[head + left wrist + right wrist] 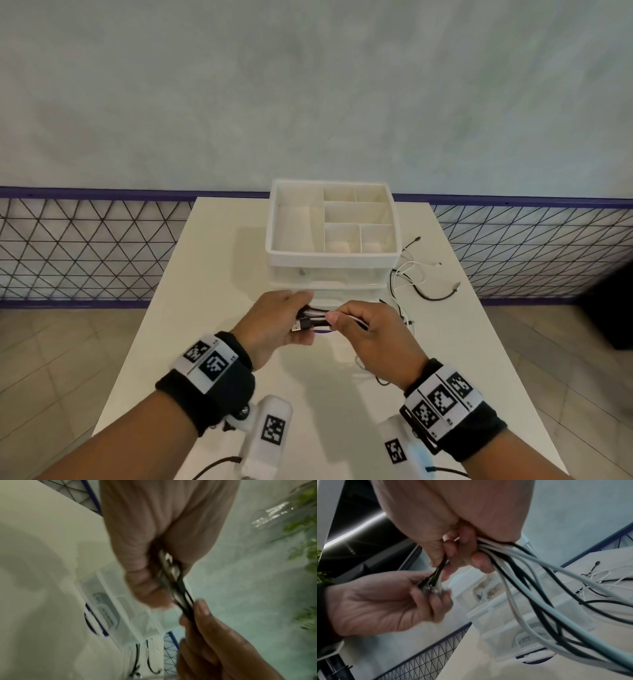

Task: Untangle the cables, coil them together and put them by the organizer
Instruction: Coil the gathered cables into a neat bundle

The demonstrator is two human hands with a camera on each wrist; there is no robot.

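Black and white thin cables [313,322], gathered at their plug ends, are hanging bunched between both hands in the head view: I am seeing the left hand [274,320] gripping the plugs and the right hand [371,334] pinching the strands, just in front of the white plastic compartmented organizer [332,253] on the white table [219,260]; loose ends are trailing to the organizer's right. Left wrist view, blurred: the left hand's curled fingers [145,585] are closing round the plugs. Right wrist view: the right hand's fingers [481,562] are clamping the strands, which are fanning down toward the table.
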